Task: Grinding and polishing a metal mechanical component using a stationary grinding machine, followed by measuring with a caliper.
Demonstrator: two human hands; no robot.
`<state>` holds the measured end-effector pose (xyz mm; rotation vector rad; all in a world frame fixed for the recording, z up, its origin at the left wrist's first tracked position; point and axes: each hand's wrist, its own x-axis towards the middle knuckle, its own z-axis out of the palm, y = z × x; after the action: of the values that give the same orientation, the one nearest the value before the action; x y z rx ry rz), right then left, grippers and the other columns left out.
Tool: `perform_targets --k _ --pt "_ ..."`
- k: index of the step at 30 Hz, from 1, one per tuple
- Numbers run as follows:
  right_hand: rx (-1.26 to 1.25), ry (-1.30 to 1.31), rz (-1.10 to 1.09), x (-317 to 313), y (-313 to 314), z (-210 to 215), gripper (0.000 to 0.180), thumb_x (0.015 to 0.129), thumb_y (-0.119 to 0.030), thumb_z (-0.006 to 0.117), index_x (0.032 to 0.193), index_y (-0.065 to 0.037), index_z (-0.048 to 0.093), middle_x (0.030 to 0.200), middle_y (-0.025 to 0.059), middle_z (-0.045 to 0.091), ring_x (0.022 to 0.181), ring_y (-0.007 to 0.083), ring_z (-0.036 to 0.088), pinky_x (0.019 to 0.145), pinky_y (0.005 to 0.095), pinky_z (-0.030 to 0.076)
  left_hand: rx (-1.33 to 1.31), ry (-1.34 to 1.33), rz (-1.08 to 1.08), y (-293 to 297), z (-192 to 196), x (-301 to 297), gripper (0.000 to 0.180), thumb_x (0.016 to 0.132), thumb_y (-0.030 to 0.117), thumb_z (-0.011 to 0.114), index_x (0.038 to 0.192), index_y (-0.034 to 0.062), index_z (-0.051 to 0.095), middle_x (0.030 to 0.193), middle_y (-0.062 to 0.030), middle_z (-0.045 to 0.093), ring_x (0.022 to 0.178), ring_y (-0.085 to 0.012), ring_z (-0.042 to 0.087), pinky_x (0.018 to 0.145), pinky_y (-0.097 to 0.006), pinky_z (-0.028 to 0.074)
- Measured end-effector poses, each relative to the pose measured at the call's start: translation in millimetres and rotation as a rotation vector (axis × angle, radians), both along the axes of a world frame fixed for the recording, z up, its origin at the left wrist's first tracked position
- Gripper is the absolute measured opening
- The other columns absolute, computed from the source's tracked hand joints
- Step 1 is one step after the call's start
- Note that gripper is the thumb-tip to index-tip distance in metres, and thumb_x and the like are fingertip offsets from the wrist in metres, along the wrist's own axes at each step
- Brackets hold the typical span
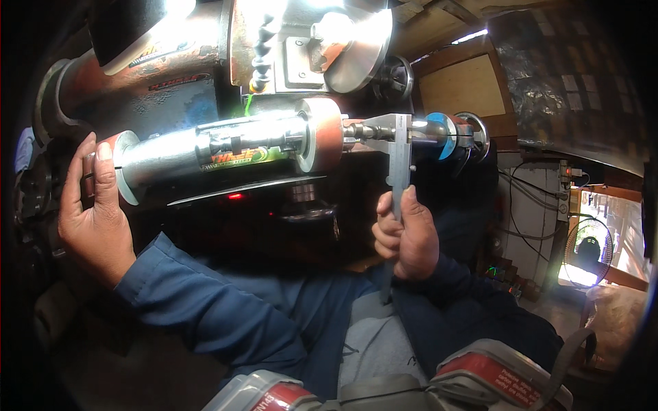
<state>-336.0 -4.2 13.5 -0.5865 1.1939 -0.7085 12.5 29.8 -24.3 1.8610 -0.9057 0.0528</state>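
Right hand (406,236) clenched around a steel vernier caliper (397,161), upper end against the thin shaft (361,130) beyond the red-rimmed drum (321,133). Left hand (92,209) released, fingers spread against the chuck end (125,168). Standing fan (588,255) far right.

2 hands, left hand (92,209) and right hand (404,236), 1 vernier caliper (399,161), 1 metal cylinder (226,147), 1 fan (588,255)

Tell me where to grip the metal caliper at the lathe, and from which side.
Grip the caliper on its long beam below the jaws, coming from underneath on the person's side, as the right hand does now with fingers wrapped round it. The beam hangs roughly upright and bare there, while the jaws at the top sit on the thin shaft and should probably stay free. The left hand rests on the chuck end.
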Motion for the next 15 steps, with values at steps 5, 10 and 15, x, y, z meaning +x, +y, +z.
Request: perform_targets --k 5,10,15 --pt "0.014 0.001 -0.003 -2.6 -1.3 -0.7 0.045 0.102 -0.045 0.034 0.094 -0.004 0.051 0.060 -0.0061 0.030 0.046 0.0026 0.027 0.041 0.0193 0.023 0.017 0.043 0.001 -0.8 1.2 -0.6 0.023 0.088 0.016 0.069 0.109 0.0054 0.070 0.101 -0.0070 0.071 0.095 -0.0140 0.066 0.084 -0.026 0.053" --pt "0.003 -0.025 0.030 -4.3 -2.9 -1.1 0.045 0.102 -0.046 0.034 0.094 -0.005 0.051 0.060 -0.0060 0.030 0.047 0.0027 0.027 0.041 0.0194 0.023 0.030 -0.006 0.015 -0.5 2.5 -2.9 0.024 0.089 0.016 0.069 0.109 0.0046 0.070 0.101 -0.0073 0.071 0.095 -0.0135 0.066 0.084 -0.026 0.053" --pt "0.005 -0.028 0.047 -5.5 -3.7 -1.0 0.045 0.102 -0.046 0.034 0.094 -0.005 0.051 0.060 -0.0060 0.030 0.047 0.0027 0.026 0.041 0.0195 0.023 0.004 0.012 0.003 -1.6 1.9 -2.8 0.024 0.089 0.015 0.068 0.109 0.0036 0.070 0.100 -0.0075 0.071 0.094 -0.0130 0.065 0.084 -0.026 0.053"
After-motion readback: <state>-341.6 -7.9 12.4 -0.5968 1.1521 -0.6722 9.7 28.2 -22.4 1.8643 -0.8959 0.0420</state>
